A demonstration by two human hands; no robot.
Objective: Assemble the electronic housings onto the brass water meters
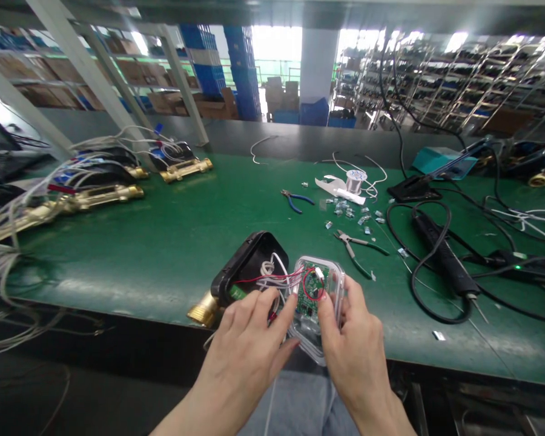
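My right hand (356, 351) grips a clear plastic cover (333, 290) that carries a green circuit board (309, 295). Red and white wires (277, 275) run from the board into an open black meter housing (249, 260) on a brass body (202, 310) at the bench's front edge. My left hand (247, 345) rests against the wires and the cover's left side, thumb on the cover, fingers curled at the wire bundle.
On the green bench (163, 236) lie blue-handled pliers (297, 200), green-handled cutters (358, 248), a solder spool (356, 180), small loose connectors (349, 212) and a soldering iron (445, 260) with cables. Several brass meters (100, 197) with wire bundles sit at left.
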